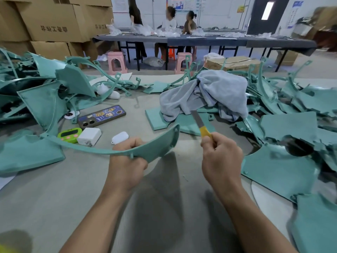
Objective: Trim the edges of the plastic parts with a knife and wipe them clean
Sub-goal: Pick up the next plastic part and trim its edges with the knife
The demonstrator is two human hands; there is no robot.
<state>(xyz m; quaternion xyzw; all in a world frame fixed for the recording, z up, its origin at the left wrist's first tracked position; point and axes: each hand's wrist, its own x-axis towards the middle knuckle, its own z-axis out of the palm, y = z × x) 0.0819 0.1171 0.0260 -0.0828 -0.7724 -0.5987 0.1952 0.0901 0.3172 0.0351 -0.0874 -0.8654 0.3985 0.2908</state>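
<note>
My left hand (127, 159) grips a long curved teal plastic part (156, 143) near its wide end, and holds it above the table. The part's thin tail runs off to the left. My right hand (220, 154) grips a knife (200, 123) with a yellow handle, its blade pointing up and away, a little to the right of the part and apart from it. A crumpled grey cloth (209, 94) lies on teal parts behind the knife.
Heaps of teal plastic parts lie on the left (43, 99) and on the right (284, 136). A phone (102, 115), a green timer (70, 135), a white charger (89, 136) and a white earbud case (120, 137) lie near my left hand. People sit at a far table (200, 41).
</note>
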